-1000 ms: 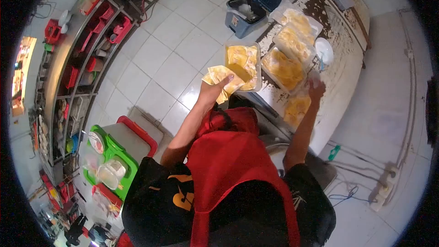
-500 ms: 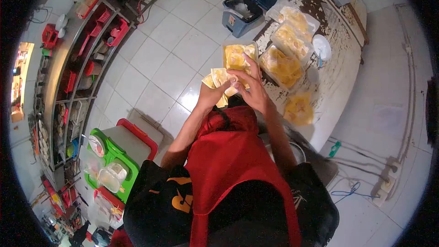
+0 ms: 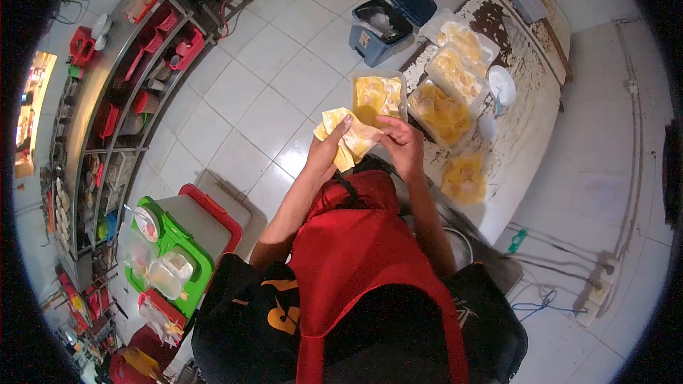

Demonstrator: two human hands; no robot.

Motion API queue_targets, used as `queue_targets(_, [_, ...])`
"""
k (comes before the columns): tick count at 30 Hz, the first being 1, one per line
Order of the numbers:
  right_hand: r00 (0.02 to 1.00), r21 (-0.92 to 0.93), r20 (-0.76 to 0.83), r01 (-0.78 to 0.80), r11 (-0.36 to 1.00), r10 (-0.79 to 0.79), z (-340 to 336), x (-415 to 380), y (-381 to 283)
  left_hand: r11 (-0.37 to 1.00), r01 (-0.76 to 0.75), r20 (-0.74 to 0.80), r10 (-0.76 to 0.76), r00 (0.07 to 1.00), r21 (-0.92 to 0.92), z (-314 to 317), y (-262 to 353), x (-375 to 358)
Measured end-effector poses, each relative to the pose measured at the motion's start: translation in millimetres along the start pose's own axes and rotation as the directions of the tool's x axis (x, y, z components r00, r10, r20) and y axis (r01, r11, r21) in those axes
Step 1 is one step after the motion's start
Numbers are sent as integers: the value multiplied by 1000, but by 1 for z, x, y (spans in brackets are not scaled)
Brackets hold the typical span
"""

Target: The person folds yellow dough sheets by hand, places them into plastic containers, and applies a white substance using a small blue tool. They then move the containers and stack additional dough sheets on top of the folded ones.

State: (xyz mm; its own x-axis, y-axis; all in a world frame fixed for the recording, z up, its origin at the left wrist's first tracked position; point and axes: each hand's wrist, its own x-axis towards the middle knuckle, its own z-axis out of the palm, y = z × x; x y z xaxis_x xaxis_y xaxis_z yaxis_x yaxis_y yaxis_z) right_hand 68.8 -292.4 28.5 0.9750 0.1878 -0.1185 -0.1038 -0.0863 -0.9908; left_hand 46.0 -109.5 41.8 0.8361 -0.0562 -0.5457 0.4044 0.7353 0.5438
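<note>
My left hand (image 3: 327, 153) grips a small stack of thin yellow dough wrappers (image 3: 348, 144), with the thumb lying on top. At the right edge of the stack, the fingers of my right hand (image 3: 403, 146) are closed on a wrapper's corner; the exact pinch is small and partly hidden. Just beyond both hands is a clear plastic container (image 3: 405, 89) filled with yellow folded dough pieces (image 3: 377, 92).
On the worn white table (image 3: 523, 142) at right stand several containers of dough pieces (image 3: 441, 110), a white bowl (image 3: 502, 85) and a loose yellow dough pile (image 3: 464, 178). A blue bin (image 3: 380, 35) with its lid raised stands behind. Shelves (image 3: 135, 92) line the left.
My hands have moved apart. The right hand has shifted right and back from over the wrappers, which now show more fully, fanned in my left hand.
</note>
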Motion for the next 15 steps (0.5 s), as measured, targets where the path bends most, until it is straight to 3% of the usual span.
queue_targets(4, [1000,61,0,11,998,-11,6,4,-23,1000,-6,31,6,1000,6,-5,-7,0])
queue_targets(7, [997,1,70,38,999,-38,4,11,-35,982,-100,73,89,993,161,-2,-7,-3])
queue_targets(9, [988,-82,148,46,996,-34,-1,14,-35,882,-226,121,192,974,414,-4,-3,-3])
queue_targets(12, [978,5,200,-59,998,57,-1,15,-38,773,-331,221,249,943,542,-16,-7,5])
queue_targets(15, [976,-69,216,6,998,9,-5,20,-12,763,-367,272,256,928,533,-22,-9,9])
